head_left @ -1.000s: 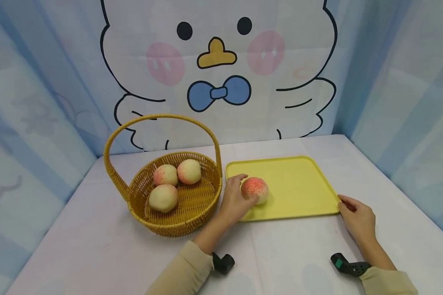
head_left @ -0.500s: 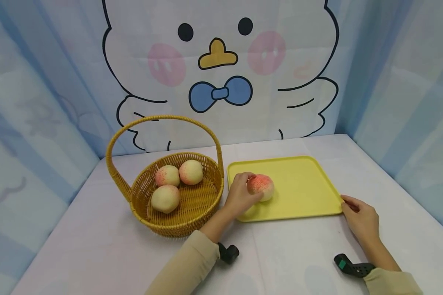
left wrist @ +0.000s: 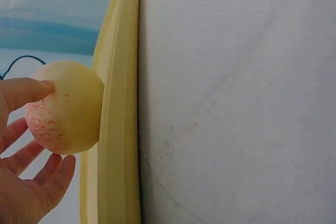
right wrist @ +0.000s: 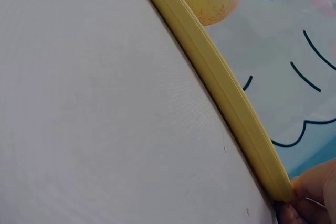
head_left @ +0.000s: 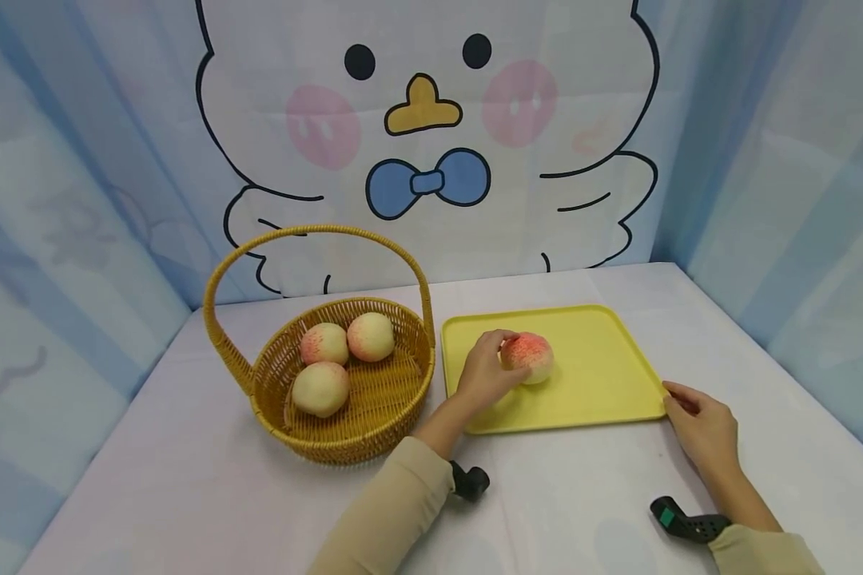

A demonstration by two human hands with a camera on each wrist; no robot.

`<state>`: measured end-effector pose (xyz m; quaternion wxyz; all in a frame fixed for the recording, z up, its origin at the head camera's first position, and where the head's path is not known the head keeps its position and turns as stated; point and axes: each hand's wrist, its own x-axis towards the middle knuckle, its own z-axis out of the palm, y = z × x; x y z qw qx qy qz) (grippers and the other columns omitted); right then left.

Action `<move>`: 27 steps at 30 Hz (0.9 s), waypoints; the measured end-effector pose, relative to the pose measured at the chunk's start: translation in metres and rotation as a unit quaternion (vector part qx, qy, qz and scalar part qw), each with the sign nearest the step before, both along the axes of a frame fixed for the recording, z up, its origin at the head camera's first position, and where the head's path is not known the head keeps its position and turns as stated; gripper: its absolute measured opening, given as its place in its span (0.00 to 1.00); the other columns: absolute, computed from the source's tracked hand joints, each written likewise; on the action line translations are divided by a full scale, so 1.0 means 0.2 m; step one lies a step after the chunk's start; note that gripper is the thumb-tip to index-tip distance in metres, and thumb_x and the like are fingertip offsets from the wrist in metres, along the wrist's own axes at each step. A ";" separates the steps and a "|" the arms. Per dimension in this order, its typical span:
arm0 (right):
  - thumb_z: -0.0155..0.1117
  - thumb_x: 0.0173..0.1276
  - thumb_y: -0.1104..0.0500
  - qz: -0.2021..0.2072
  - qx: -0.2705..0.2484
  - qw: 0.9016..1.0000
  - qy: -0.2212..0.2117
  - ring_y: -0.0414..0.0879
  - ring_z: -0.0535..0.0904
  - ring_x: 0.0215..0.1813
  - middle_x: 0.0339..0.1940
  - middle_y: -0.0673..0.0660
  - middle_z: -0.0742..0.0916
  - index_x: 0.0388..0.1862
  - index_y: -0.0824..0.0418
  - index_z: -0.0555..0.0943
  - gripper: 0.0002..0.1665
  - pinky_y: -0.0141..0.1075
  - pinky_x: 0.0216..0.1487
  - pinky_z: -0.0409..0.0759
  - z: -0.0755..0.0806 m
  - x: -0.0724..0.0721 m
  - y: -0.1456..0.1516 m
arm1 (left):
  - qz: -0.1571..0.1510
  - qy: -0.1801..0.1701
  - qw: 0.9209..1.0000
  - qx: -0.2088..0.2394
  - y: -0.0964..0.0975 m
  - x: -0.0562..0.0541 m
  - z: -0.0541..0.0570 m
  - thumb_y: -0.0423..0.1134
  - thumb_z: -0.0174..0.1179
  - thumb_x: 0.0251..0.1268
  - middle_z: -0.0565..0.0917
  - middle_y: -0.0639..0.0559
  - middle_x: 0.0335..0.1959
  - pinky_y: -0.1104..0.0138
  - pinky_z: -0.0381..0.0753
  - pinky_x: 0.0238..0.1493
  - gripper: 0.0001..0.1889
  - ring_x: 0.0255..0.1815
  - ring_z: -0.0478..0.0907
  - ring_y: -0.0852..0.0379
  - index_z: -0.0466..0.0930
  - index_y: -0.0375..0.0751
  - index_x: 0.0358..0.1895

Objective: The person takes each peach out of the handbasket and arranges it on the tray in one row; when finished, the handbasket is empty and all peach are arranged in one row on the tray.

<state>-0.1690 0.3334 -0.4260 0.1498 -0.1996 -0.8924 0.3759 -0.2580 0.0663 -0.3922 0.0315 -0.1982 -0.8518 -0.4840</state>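
Note:
My left hand (head_left: 491,369) holds a peach (head_left: 532,358) with a red-speckled top over the left half of a yellow tray (head_left: 597,367). In the left wrist view the thumb lies on the side of the peach (left wrist: 71,108) and the fingers curl beneath it. Whether the peach touches the tray is hard to tell. My right hand (head_left: 703,423) pinches the tray's front right corner, and the right wrist view shows its fingertips at the end of the tray rim (right wrist: 226,98). Left of the tray stands a woven basket (head_left: 381,391) with 3 peaches (head_left: 320,389) inside.
The basket's tall arched handle (head_left: 316,229) rises above its rim, close to the tray's left edge. A white cloth (head_left: 561,495) covers the table. Behind hangs a curtain (head_left: 431,239) with a cartoon bird, and more curtains flank both sides.
My left hand has moved right and slightly away from me with the peach, further over the tray. The right hand stays at the tray corner; the basket stays put.

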 end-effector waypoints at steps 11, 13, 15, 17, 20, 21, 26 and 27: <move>0.49 0.70 0.58 -0.004 -0.006 1.000 -0.001 0.56 0.72 0.49 0.51 0.70 0.78 0.58 0.72 0.72 0.23 0.25 0.33 0.67 0.01 0.01 0.01 | -0.010 0.019 1.000 0.006 0.09 -0.02 0.00 0.37 0.68 0.52 0.73 0.52 0.52 0.68 0.70 0.50 0.24 0.49 0.70 0.55 0.74 0.42 0.55; 0.49 0.70 0.58 -0.003 -0.008 1.000 -0.001 0.56 0.72 0.49 0.51 0.69 0.78 0.58 0.72 0.72 0.23 0.26 0.33 0.67 0.00 0.01 0.01 | -0.010 0.016 1.000 0.004 0.10 -0.02 0.00 0.37 0.68 0.52 0.74 0.52 0.51 0.68 0.69 0.50 0.24 0.49 0.70 0.56 0.74 0.42 0.54; 0.49 0.70 0.58 -0.002 -0.006 1.000 -0.004 0.55 0.72 0.49 0.51 0.69 0.78 0.58 0.71 0.72 0.23 0.26 0.33 0.67 0.00 0.01 0.00 | -0.009 0.012 1.000 0.005 0.12 -0.02 0.00 0.37 0.68 0.52 0.74 0.52 0.51 0.69 0.69 0.51 0.23 0.49 0.70 0.57 0.74 0.42 0.54; 0.49 0.69 0.58 0.000 -0.003 1.000 0.000 0.55 0.73 0.48 0.50 0.69 0.79 0.58 0.71 0.72 0.23 0.27 0.34 0.67 0.00 0.01 0.00 | -0.007 0.010 1.000 0.006 0.14 -0.02 0.00 0.37 0.68 0.51 0.74 0.53 0.50 0.69 0.69 0.51 0.23 0.49 0.70 0.57 0.75 0.42 0.53; 0.49 0.69 0.59 0.004 0.004 1.000 0.010 0.55 0.73 0.47 0.50 0.69 0.79 0.57 0.72 0.73 0.22 0.27 0.33 0.67 0.01 0.02 0.00 | -0.003 0.008 1.000 0.007 0.18 -0.03 -0.01 0.37 0.68 0.51 0.74 0.54 0.50 0.70 0.68 0.52 0.23 0.50 0.70 0.58 0.75 0.43 0.52; 0.49 0.69 0.59 0.005 0.006 1.000 0.013 0.54 0.73 0.47 0.49 0.69 0.79 0.56 0.72 0.73 0.22 0.27 0.33 0.67 0.01 0.02 0.00 | -0.002 0.010 1.000 0.006 0.19 -0.04 -0.01 0.37 0.68 0.51 0.74 0.54 0.50 0.70 0.68 0.52 0.23 0.51 0.70 0.58 0.75 0.43 0.52; 0.50 0.69 0.60 0.011 0.005 1.000 0.020 0.55 0.73 0.47 0.48 0.69 0.79 0.56 0.72 0.74 0.22 0.25 0.33 0.66 0.02 0.02 -0.01 | 0.007 0.018 1.000 -0.002 0.27 -0.04 -0.03 0.38 0.68 0.51 0.75 0.54 0.49 0.71 0.67 0.53 0.23 0.51 0.70 0.58 0.76 0.44 0.52; 0.50 0.69 0.60 0.011 0.005 1.000 0.022 0.55 0.73 0.46 0.48 0.69 0.79 0.56 0.72 0.74 0.21 0.25 0.32 0.66 0.02 0.02 -0.01 | 0.007 0.021 1.000 -0.002 0.28 -0.04 -0.03 0.38 0.68 0.51 0.75 0.54 0.49 0.71 0.67 0.53 0.23 0.51 0.70 0.58 0.76 0.43 0.53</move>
